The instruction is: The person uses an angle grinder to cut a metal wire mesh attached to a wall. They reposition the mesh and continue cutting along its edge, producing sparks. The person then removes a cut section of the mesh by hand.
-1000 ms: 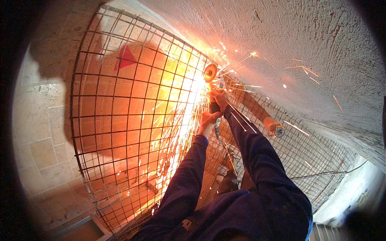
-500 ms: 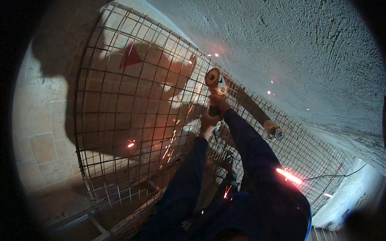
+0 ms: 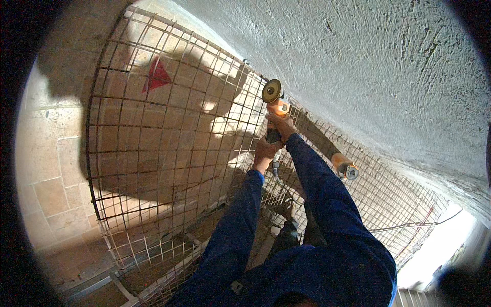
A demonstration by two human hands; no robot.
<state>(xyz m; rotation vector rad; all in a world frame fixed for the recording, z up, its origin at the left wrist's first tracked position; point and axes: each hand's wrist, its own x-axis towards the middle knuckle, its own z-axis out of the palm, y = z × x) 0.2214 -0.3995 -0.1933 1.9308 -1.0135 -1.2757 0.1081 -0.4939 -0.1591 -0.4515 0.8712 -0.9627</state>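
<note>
Both of my hands grip an orange and black angle grinder (image 3: 277,107) out in front of me. Its round cutting disc (image 3: 271,90) is at the far end, close to the wire mesh's edge by the wall. Wrapped round the dark rear of the body is my left hand (image 3: 266,151). Farther up, nearer the disc, my right hand (image 3: 282,125) closes on the orange part. A grey cord (image 3: 276,169) hangs from the tool's back end. Beneath lies a large rusty steel wire mesh (image 3: 169,125). No sparks show; I cannot tell whether the disc touches a wire.
A rough plastered wall (image 3: 368,66) rises along the right. Another orange tool (image 3: 345,166) rests on the mesh beside it. Under the mesh are stone floor tiles (image 3: 56,192), a red triangular piece (image 3: 156,75) and a metal frame (image 3: 120,284). A cable (image 3: 409,224) runs at right.
Sparks that flew from the disc are gone, and the picture is brighter. The mesh appears shifted slightly left. My grip on the angle grinder stays the same.
</note>
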